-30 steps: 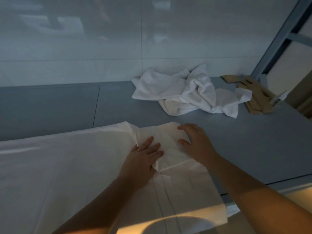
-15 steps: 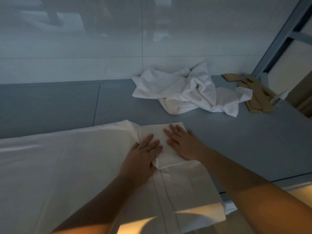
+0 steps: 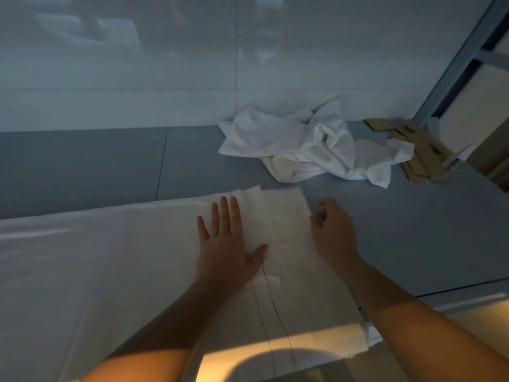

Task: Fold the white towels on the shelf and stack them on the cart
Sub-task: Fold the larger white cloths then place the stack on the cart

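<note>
Left hand flat, fingers straight, presses on folded towel. Right hand loosely curled at towel's right edge, fingertips touching it; firm grip cannot tell. Towel lies on grey shelf, long axis running from person toward wall. Crumpled white towels lie farther back, brown cardboard pieces beside them.

no readable text, labels or numbers
</note>
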Tool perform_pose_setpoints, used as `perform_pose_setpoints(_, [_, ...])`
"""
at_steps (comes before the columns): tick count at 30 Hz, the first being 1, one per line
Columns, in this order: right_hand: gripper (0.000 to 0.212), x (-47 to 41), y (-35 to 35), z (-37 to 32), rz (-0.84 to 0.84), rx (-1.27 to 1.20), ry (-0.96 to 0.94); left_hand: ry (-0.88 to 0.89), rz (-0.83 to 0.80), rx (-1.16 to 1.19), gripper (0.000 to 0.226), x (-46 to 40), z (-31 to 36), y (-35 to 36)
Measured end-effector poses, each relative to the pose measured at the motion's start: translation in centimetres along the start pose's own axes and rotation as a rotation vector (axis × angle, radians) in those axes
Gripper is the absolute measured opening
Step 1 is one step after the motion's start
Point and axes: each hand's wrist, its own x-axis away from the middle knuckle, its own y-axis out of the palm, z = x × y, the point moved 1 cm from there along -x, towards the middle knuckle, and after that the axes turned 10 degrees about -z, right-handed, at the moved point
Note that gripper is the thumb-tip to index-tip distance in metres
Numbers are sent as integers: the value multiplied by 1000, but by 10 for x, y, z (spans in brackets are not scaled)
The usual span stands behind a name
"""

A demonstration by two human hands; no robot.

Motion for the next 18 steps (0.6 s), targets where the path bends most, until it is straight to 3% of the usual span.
perform_pose_setpoints(3, [43,16,17,-27,127,137,-334,-165,-83,-91,88,-3,0,2])
perform_pose_setpoints(4, [43,20,26,-39,42,125,-461,-196,-114,-110,85,-4,0,2])
perform_pose_setpoints(6, [43,23,48,-61,-291,87,-588,-228,-152,-108,80,-6,0,3])
perform_pose_setpoints(8, [45,19,66,-70,-504,103,-549,-249,-155,-94,74,-7,-2,5])
perform_pose_setpoints(12, [48,4,76,-49,-441,375,-400,-256,-166,-60,68,-12,-7,7])
perform_pose_setpoints(18, [52,-6,63,-21,-467,508,-230,-187,-286,-107,77,6,-49,-7])
